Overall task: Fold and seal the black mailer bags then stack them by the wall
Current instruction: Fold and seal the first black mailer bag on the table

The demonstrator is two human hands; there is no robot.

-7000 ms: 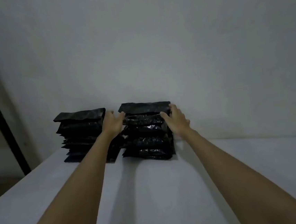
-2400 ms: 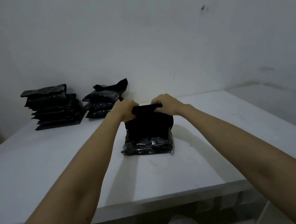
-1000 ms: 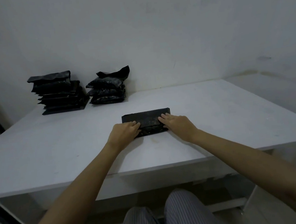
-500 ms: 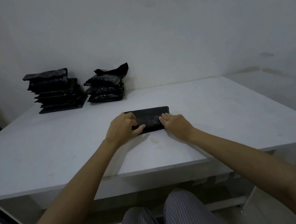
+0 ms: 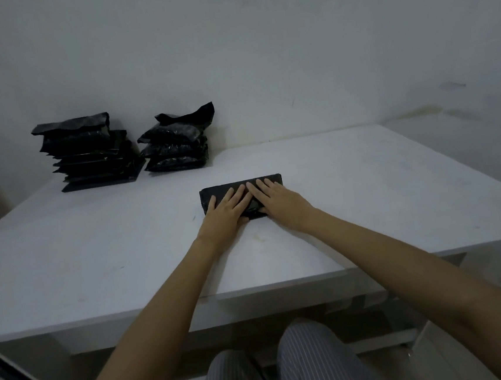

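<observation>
Head view: folded black mailer bag (image 5: 213, 193) lies flat on the white desk (image 5: 81, 252), roughly mid-desk, long side running left to right, well apart from the wall (image 5: 260, 51).

Left hand (image 5: 225, 215) flat on the bag's left half, fingers straight and spread, palm down, pressing; thumb sits at the near edge. Right hand (image 5: 278, 201) flat on the right half, fingers straight, tips reaching close to the far edge, thumb at the near edge. The two hands sit just beside each other, index fingers close to touching over the bag's middle. Neither hand curls round anything. Only the bag's left end, far edge strip and a bit between the hands are visible; can't tell if the flap is sealed.

Back left by the wall: taller stack of black bags (image 5: 86, 153), and just to its right a shorter stack (image 5: 176, 145), top bag's flap sticking up loose. Stacks nearly touch at the base.

Striped trousers (image 5: 291, 369) visible below the desk edge.
</observation>
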